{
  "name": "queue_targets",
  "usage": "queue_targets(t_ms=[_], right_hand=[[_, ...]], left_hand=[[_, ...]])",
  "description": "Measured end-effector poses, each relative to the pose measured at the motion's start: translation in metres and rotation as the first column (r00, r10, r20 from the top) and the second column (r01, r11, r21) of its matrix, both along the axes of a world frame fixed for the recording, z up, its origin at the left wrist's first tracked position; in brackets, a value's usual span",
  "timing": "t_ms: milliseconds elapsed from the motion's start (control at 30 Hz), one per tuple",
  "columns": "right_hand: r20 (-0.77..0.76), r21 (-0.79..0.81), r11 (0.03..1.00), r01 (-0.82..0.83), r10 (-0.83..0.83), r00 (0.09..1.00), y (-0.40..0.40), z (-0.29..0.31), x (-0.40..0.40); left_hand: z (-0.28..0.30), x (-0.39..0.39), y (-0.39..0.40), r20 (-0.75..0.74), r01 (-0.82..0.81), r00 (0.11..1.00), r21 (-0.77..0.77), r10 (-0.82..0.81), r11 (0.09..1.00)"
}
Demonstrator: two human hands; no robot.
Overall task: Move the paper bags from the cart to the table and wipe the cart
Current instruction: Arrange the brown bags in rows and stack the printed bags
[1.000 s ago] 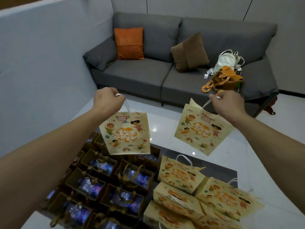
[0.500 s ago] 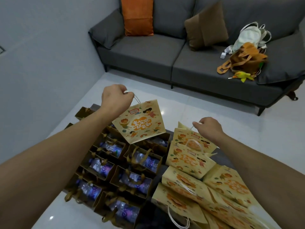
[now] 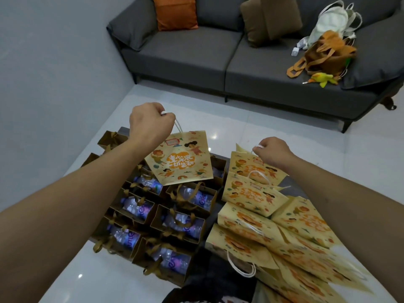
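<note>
Left hand holds one yellow bag up; right hand grips another bag at 3 o'clock on the counter (many bags down, wiping not started).

Grey sofa, orange cushion, brown cushion, white bag, yellow plush toy

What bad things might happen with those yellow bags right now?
The left hand dangles a yellow bag by its thin cord over the brown bags of bottles; it could swing, snag their ribbon handles, or drop onto them. The right hand is setting its bag on a slanting pile of overlapping yellow bags, so the pile may slide or topple over.
</note>
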State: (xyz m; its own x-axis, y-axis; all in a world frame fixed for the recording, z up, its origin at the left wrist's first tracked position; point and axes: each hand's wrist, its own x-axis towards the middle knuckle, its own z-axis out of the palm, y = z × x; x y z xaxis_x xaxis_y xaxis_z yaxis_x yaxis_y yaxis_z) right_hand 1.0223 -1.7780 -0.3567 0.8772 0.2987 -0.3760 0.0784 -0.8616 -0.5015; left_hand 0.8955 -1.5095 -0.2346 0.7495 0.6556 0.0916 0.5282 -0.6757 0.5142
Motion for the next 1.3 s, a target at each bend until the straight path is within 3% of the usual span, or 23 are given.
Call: queue_targets(t_ms=[233, 533, 967, 1167, 1300], right_hand=[[0.036, 0.071, 0.991, 0.117, -0.12, 0.992, -0.031, -0.001, -0.03], [0.074, 0.152, 0.96, 0.234, -0.247, 0.966, -0.049, 0.026, -0.073], [0.044, 0.074, 0.981, 0.182, -0.186, 0.982, -0.05, 0.014, -0.135], [-0.197, -0.024, 1.0, -0.017, 0.012, 0.98, -0.045, 0.01, -0.152], [-0.322, -0.126, 0.989, -0.083, 0.038, 0.946, -0.045, 0.007, -0.173]], left_hand=[[-0.009, -0.021, -0.001, 0.014, -0.014, 1.0, -0.027, 0.014, 1.0], [0.016, -0.038, -0.017, 0.175, 0.007, 0.985, -0.059, 0.004, 0.998], [0.023, -0.062, -0.025, 0.203, 0.06, 0.978, -0.087, -0.041, 0.994], [0.013, -0.07, -0.028, 0.197, 0.13, 0.974, -0.093, -0.11, 0.987], [0.005, -0.078, -0.027, 0.176, 0.174, 0.971, -0.062, -0.161, 0.983]])
